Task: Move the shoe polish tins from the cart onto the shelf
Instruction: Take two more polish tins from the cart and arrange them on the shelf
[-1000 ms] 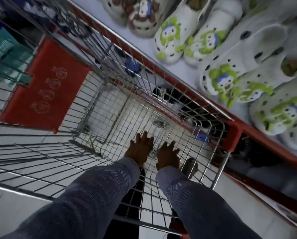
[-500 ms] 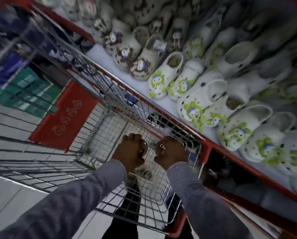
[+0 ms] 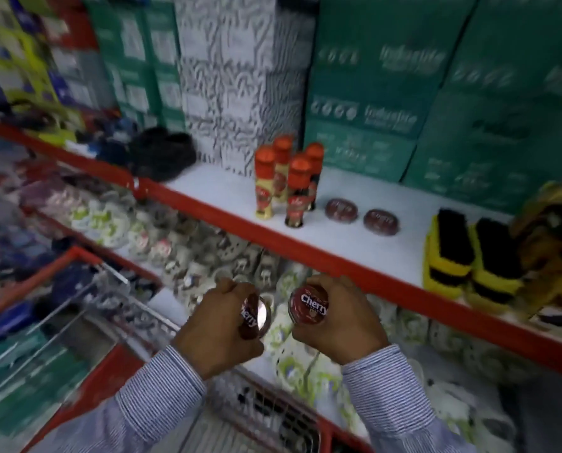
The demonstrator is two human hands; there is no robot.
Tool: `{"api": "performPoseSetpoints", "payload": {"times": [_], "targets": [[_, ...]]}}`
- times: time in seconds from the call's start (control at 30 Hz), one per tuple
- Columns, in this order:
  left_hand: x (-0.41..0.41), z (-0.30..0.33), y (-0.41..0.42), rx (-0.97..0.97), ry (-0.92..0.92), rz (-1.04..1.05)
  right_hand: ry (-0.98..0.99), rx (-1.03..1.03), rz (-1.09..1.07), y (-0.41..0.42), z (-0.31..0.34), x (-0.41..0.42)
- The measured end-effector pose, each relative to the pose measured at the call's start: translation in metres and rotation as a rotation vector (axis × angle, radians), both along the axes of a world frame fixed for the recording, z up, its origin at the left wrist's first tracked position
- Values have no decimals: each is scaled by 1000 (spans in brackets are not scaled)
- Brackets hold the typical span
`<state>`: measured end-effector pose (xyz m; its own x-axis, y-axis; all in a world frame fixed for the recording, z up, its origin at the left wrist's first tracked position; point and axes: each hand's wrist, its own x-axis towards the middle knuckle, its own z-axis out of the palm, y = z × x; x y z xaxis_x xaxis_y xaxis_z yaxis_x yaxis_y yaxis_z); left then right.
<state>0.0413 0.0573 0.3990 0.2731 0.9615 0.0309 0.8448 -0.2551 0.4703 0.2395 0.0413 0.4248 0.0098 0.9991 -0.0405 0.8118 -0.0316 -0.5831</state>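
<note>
Red tins: left hand [image 3: 219,325] grips one [image 3: 252,317], right hand [image 3: 338,317] another [image 3: 309,309].
Shelf [image 3: 354,243]: set both flat at 1 o'clock, beside two tins [image 3: 341,209].

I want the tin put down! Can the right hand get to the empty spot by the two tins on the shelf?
Probably yes: the right hand is below the shelf edge, nothing in between.

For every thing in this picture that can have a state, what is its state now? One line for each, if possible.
Left hand: closed on a tin.
Left tin: held, tilted on edge, lid on.
Right hand: closed on a tin.
Right tin: held, lid facing the camera.
Two tins on the shelf: lying flat, lids on, apart.
Four polish bottles: upright, capped.
Two brushes: bristles up, side by side.
</note>
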Motion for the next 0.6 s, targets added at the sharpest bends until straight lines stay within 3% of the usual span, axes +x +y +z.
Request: {"api": "performPoseSetpoints", "payload": {"times": [0.17,0.33,0.6], "targets": [[47,61,34,157,-153,-96,-7,97,-109,21,42,42],[106,73,89,195,-248,-79,67,162,-283,53,52,73],[146,65,135,120,-29,-43,39,21,-359,86,31,87]]}}
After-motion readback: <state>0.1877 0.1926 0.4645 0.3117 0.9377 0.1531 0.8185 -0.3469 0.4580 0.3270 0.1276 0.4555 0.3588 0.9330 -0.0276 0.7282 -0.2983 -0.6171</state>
